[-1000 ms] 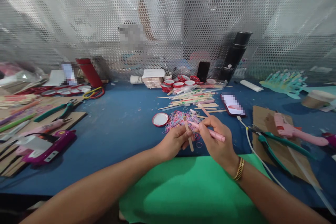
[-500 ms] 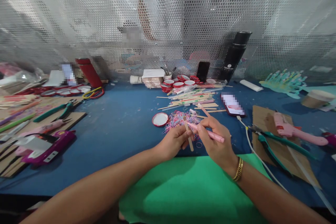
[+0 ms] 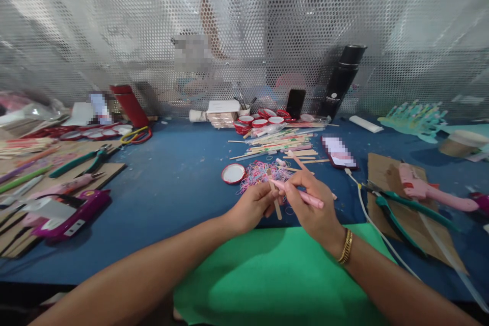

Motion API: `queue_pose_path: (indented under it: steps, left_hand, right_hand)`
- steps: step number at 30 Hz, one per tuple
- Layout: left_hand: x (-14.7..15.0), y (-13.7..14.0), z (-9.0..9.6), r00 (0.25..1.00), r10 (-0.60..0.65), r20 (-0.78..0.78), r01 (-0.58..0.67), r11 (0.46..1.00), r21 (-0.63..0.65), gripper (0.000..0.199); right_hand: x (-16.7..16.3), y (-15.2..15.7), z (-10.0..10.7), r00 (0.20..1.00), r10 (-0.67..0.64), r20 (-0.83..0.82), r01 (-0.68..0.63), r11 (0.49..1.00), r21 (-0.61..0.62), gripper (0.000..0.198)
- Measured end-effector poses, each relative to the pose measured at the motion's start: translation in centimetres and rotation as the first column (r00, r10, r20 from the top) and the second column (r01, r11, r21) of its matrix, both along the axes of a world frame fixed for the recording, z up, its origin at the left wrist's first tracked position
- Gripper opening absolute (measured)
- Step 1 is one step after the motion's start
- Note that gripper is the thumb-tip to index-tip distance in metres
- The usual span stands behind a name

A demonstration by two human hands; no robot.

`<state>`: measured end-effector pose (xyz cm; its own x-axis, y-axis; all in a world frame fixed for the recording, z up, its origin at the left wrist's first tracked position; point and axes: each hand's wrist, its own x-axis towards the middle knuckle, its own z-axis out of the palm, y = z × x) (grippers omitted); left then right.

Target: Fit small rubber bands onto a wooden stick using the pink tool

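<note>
Pale glare streaks the metal screen (image 3: 153, 25); edges stretch.

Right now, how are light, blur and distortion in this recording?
Head view throughout: glare along the top of the mesh; pixelation over the cabled phone; red bottle and black bottle leaning outward, probably wide-angle distortion; pen and stick slightly soft, yet distinguishable.

The flat stick (image 3: 278, 209) is pale, matt wood; the pen (image 3: 311, 199) is smooth pink plastic. The bracelet (image 3: 346, 247) is shiny gold-coloured metal. The blue counter (image 3: 171, 173) is matt, lightly scuffed; the green sheet (image 3: 275, 277) looks matt, like cloth. The perforated metal panel (image 3: 153, 25) gleams; the cardboard (image 3: 380, 168) looks dull.
</note>
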<state>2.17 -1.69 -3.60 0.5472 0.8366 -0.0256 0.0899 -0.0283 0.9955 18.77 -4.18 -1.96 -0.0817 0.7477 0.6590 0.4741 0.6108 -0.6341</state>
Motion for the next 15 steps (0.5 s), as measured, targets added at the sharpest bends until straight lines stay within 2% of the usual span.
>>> queue_pose_path:
  steps: [15]
  left_hand:
    - [0.03, -0.08, 0.14, 1.0, 0.01, 0.007, -0.01, 1.0, -0.013, 0.048]
  right_hand:
    - [0.06, 0.07, -0.02, 1.0, -0.002, -0.011, 0.002, 1.0, 0.0, 0.018]
